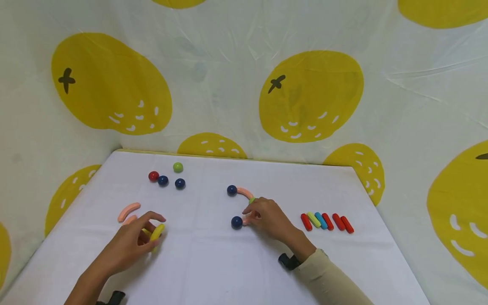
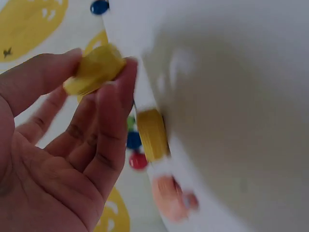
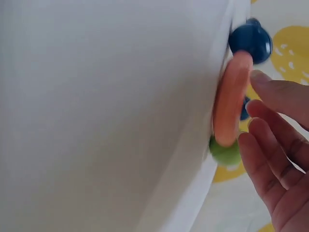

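Observation:
My left hand (image 1: pixel 131 241) pinches a yellow curved piece (image 2: pixel 96 70) between thumb and fingertips, lifted above the table. Beneath it lies another yellow piece (image 2: pixel 152 135), mostly hidden by the hand in the head view. At the middle of the table, my right hand (image 1: pixel 270 218) is beside a pink curved stick (image 3: pixel 232 99), thumb and fingers loosely bent around its side without a visible grip. That stick runs from a dark blue ball (image 1: pixel 237 222) to a green ball (image 3: pixel 226 151). A second pink curved stick (image 1: pixel 245 192) links the green ball to another blue ball (image 1: pixel 231 190).
Pink curved sticks (image 1: pixel 128 211) lie left of centre. Red (image 1: pixel 153 176), blue (image 1: pixel 180 183) and green balls (image 1: pixel 178 167) sit at the back left. Several short straight sticks (image 1: pixel 322 221) in red, yellow-green and blue line the right side. A patterned cloth (image 1: pixel 228 84) hangs behind the white table.

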The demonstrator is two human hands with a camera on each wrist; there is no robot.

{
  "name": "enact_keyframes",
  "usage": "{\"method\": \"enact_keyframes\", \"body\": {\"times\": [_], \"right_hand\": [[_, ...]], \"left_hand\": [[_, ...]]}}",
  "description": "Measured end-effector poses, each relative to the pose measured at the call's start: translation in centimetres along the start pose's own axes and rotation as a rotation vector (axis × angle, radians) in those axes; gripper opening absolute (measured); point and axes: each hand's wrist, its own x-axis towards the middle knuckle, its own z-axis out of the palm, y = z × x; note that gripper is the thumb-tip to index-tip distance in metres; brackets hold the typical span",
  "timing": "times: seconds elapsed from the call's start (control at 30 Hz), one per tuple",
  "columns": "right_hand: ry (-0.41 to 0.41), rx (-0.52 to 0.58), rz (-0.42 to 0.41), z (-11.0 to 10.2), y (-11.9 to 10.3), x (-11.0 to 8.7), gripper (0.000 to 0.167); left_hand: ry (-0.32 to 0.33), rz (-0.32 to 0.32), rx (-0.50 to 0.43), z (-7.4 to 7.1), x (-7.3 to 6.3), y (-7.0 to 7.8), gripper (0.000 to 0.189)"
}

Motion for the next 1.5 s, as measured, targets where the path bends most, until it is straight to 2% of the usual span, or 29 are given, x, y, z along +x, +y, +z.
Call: {"method": "enact_keyframes", "body": {"times": [0.13,0.2,0.4,0.47,0.6,0.67,0.8,0.87,0.9,0.97,1.07,1.13,1.23,1.3,1.43,1.5], "right_hand": [[-0.002,-0.052,0.028,-0.5,0.3,-0.1,0.021],[-0.015,-0.054,0.039,-0.6,0.5,0.0,0.020],[-0.020,-0.079,-0.018,-0.1,1.0,0.2,0.014],[-0.004,-0.108,-0.042,0.2,1.0,0.3,0.014],[0.018,-0.143,-0.058,0.5,0.5,0.2,0.014],[0.024,-0.156,-0.061,0.5,0.4,0.1,0.014],[0.050,-0.163,-0.023,0.1,0.5,-0.1,0.017],[0.057,-0.165,0.007,-0.2,0.9,-0.1,0.022],[0.056,-0.158,0.019,-0.3,1.1,-0.2,0.023],[0.039,-0.147,0.033,-0.5,1.6,-0.2,0.025],[0.009,-0.106,0.036,-0.5,2.0,-0.1,0.025],[-0.004,-0.094,0.044,-0.4,2.1,-0.1,0.023],[-0.004,-0.092,0.061,-0.1,2.1,-0.1,0.020],[0.000,-0.095,0.076,0.0,1.9,0.0,0.019],[0.015,-0.094,0.087,0.1,1.5,0.0,0.018],[0.015,-0.098,0.081,0.3,1.3,0.0,0.017]], "left_hand": [[0.023,-0.075,0.107,-1.5,-1.5,-1.3,0.050],[0.044,-0.081,0.155,-2.0,-2.3,-2.2,0.048],[0.014,-0.157,0.224,-3.0,-3.3,-4.3,0.044],[0.022,-0.154,0.249,-3.1,-3.5,-4.8,0.043],[0.084,-0.094,0.310,-3.2,-4.0,-5.7,0.041],[0.100,-0.086,0.325,-3.3,-4.2,-6.0,0.040],[0.053,-0.137,0.327,-3.6,-4.1,-6.1,0.038],[0.050,-0.152,0.344,-3.8,-4.1,-5.9,0.034],[0.059,-0.158,0.354,-3.9,-4.0,-5.7,0.033],[0.118,-0.120,0.375,-3.8,-4.0,-5.2,0.030],[0.227,-0.051,0.395,-3.2,-3.3,-3.1,0.028],[0.258,0.001,0.390,-2.3,-2.5,-1.2,0.029],[0.230,0.068,0.367,-0.4,-0.6,2.0,0.030],[0.174,0.114,0.352,1.1,0.9,4.1,0.031],[0.057,0.230,0.311,4.5,5.0,7.4,0.041],[0.005,0.290,0.303,6.1,7.1,8.5,0.044]]}}
